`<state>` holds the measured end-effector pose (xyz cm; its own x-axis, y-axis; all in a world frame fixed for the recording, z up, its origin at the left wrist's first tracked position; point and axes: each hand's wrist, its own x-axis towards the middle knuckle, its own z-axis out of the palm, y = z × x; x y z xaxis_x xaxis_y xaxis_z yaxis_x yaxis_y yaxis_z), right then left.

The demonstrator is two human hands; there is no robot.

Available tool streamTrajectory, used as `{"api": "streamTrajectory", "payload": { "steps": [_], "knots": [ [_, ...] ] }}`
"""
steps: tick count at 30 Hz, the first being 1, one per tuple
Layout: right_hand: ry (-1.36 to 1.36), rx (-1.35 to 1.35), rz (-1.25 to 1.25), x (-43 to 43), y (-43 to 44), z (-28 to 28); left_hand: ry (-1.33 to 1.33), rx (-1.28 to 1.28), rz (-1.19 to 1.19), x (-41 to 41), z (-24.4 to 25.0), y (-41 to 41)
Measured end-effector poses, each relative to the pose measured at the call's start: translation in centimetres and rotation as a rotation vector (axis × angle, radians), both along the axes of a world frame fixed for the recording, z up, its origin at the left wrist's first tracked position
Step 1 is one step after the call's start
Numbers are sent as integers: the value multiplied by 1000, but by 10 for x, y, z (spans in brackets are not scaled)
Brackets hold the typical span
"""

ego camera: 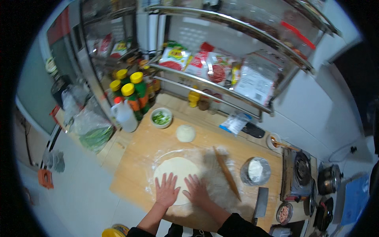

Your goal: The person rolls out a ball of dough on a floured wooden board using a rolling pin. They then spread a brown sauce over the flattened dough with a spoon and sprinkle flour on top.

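Observation:
A round, flat sheet of dough (177,167) lies on a floured wooden board (133,166). My left hand (166,190) rests on its near left part, fingers spread. On the near right part lies my right hand (196,189), its fingers also apart. Neither hand holds anything. To the right of the dough, a tapered wooden rolling pin (226,173) lies at a slant. Beyond the sheet sits a ball of dough (186,133), and left of that stands a bowl of chopped greens (161,117).
On the board's right are a bowl of flour (255,170) and a cleaver (261,203). Past its edge stand a gas stove (296,174) and a dish of diced pink food (284,214). Bottles (131,94) and a white jug (125,117) stand back left, below a metal rack (192,78).

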<state>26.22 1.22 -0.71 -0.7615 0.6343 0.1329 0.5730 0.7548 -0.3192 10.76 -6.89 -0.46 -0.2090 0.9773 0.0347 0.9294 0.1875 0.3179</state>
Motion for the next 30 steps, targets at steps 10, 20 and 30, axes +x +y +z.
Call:
{"api": "streamTrajectory", "payload": {
  "steps": [10,20,30],
  "knots": [
    [1047,-598,-685,201,64,131,-360,243,-229,70,57,87],
    [1511,-947,-915,409,270,3,-1138,108,-409,246,60,303],
    [1756,-844,-898,395,383,-36,-1392,-446,-25,341,31,431]
  ]
}}
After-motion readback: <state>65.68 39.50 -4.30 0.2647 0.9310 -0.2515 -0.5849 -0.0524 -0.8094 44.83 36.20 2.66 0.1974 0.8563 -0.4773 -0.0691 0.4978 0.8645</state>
